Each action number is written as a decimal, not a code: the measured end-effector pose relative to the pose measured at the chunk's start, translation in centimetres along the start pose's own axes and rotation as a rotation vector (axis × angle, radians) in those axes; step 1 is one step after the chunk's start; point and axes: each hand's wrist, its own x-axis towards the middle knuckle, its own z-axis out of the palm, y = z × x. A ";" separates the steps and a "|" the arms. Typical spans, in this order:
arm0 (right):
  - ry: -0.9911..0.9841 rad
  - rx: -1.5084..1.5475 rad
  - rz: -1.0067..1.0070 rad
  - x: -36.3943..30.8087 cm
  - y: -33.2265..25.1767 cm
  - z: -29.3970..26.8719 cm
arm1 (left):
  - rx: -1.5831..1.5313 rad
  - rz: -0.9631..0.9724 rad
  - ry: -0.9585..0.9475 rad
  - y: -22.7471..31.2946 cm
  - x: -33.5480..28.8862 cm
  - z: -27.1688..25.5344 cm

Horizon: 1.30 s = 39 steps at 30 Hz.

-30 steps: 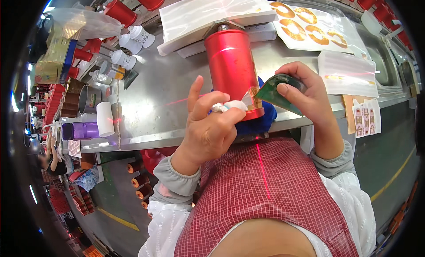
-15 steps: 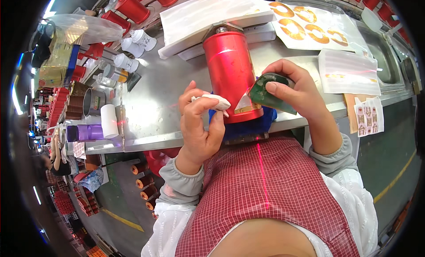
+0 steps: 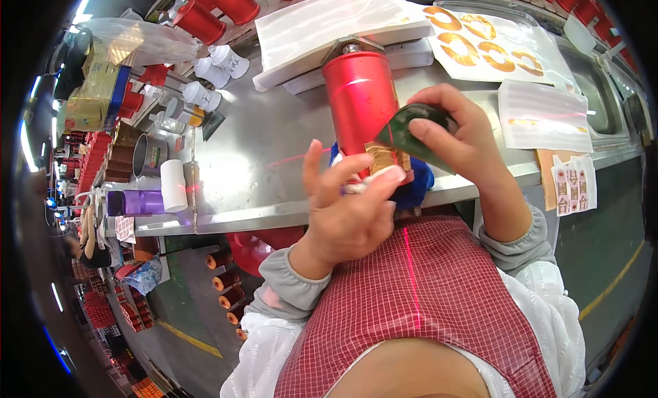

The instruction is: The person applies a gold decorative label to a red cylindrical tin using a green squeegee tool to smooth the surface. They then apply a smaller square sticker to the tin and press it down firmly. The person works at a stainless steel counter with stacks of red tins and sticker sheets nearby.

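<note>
A shiny red cylinder (image 3: 356, 96) lies lengthwise in front of me on a mount, with a blue cloth (image 3: 419, 184) under its near end. My right hand (image 3: 456, 127) pinches a dark green scraper (image 3: 426, 132), whose tip is against the cylinder's right side. A gold label (image 3: 392, 164) sits on the near end, just below that tip. My left hand (image 3: 353, 216) is at the near end, index finger at the label. Between its fingers shows a bit of white cloth (image 3: 353, 188), mostly hidden by the hand.
Behind the cylinder stands a white tray (image 3: 336, 28). Sheets with gold arc-shaped labels (image 3: 456, 48) lie at the right, before a sink (image 3: 600, 90). White bottles (image 3: 229, 61), a white roll (image 3: 173, 185) and a purple container (image 3: 142, 203) stand at the left.
My left hand has moved right and turned, its fingers now over the cylinder's near end. More of the gold label shows there. The scraper has shifted only slightly.
</note>
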 end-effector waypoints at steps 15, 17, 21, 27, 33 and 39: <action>-0.037 -0.546 -0.490 -3.0 0.2 0.8 | 0.092 -0.185 0.123 -1.0 -3.2 -0.9; -0.100 -0.676 -0.476 -3.2 0.1 1.5 | -0.033 -0.280 0.271 -1.7 -4.4 -0.4; -0.170 -0.787 -0.357 -3.4 -2.1 2.9 | -0.158 -0.475 0.159 -1.8 -6.7 0.8; -0.226 -0.833 -0.359 -3.2 -3.1 2.8 | -0.206 -0.469 0.183 -1.8 -7.2 1.4; -0.257 -0.760 -0.341 -3.7 -3.2 2.8 | -0.463 -0.671 0.307 -2.0 -7.9 3.0; -0.134 -0.687 -0.283 -4.4 -0.3 1.9 | -0.187 -0.473 0.097 -1.6 -5.8 1.8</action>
